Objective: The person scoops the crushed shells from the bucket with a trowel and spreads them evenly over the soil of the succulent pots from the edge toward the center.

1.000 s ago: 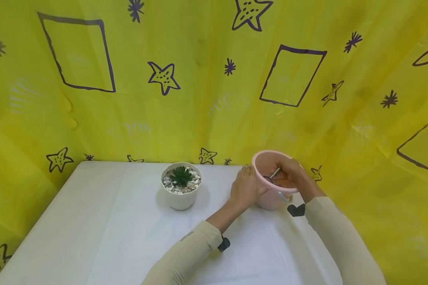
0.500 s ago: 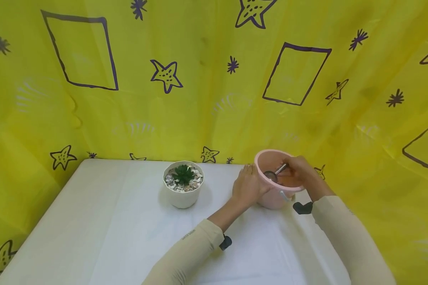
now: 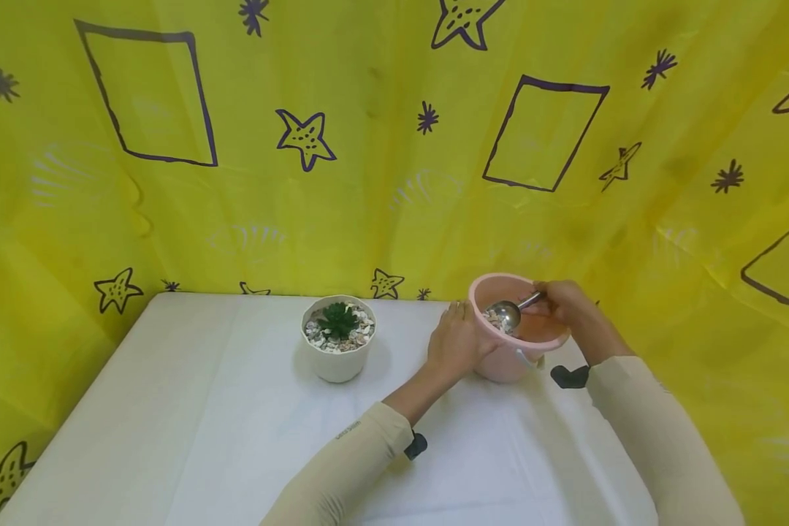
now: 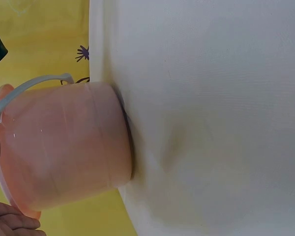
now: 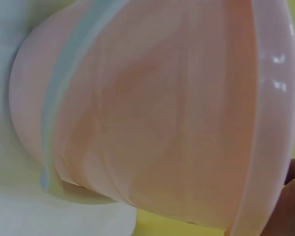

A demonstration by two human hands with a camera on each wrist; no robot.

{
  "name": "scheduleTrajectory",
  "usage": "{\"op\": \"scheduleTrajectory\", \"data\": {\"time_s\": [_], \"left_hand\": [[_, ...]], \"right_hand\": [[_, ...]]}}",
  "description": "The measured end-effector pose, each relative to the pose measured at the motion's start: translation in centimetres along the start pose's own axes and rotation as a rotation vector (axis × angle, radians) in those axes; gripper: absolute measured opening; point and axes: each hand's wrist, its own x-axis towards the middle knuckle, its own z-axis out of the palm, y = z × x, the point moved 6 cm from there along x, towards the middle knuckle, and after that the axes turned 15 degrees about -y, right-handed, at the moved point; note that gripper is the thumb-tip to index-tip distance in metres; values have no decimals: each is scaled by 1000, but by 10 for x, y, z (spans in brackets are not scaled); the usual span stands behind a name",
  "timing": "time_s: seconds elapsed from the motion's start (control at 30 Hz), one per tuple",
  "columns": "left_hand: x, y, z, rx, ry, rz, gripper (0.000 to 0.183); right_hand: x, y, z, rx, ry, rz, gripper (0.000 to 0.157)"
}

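Head view: the right hand pinches the handle of a metal scoop, its bowl inside the pink bucket near the left part of the rim. Pale pebbles show at the bowl's left; how many sit in it and how many lie in the bucket, I cannot tell. The left hand is spread against the bucket's left side, thumb towards the near side. With the handle held near its end, a twist of the wrist or a knock on the rim could spill pebbles; if the left hand slackened while the scoop pushed sideways, the bucket might slide or tip. The left wrist view shows its pale blue bail. Well to the left, a white pot holds a green succulent ringed by mixed pebbles; both containers stand on the white-covered table.
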Motion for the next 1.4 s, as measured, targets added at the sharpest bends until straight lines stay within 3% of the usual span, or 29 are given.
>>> {"op": "scheduleTrajectory", "data": {"time_s": [0.5,0.97,1.4], "left_hand": [[0,-1,3,-39,-57,-29,96],[1,-2,7,-32,-44,-20,98],[2,-3,9,-46,-79,-35,99]], "right_hand": [[-6,-1,-5,127,-21,24,42],[-12,-6,-17,225,48,41,35],[-18,-3,-27,416,-17,53,49]]}}
